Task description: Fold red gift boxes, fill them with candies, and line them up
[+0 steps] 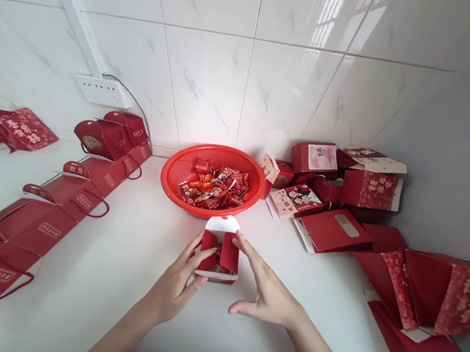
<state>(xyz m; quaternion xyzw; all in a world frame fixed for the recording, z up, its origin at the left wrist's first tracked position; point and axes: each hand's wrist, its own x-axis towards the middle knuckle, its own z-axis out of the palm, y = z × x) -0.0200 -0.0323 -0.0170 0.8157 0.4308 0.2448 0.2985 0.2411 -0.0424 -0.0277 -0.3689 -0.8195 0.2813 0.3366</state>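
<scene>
Small red gift box (220, 251), flaps open, on white tabletop (116, 276); left hand (178, 282) and right hand (262, 290), fingers spread, touching its sides; red basket (174, 173) of candies behind.

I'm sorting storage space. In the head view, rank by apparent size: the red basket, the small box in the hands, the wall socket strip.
1. Red basket, clearly largest.
2. Wall socket strip and small box look about equal; the box sits much nearer the camera, so I won't rank them.
</scene>
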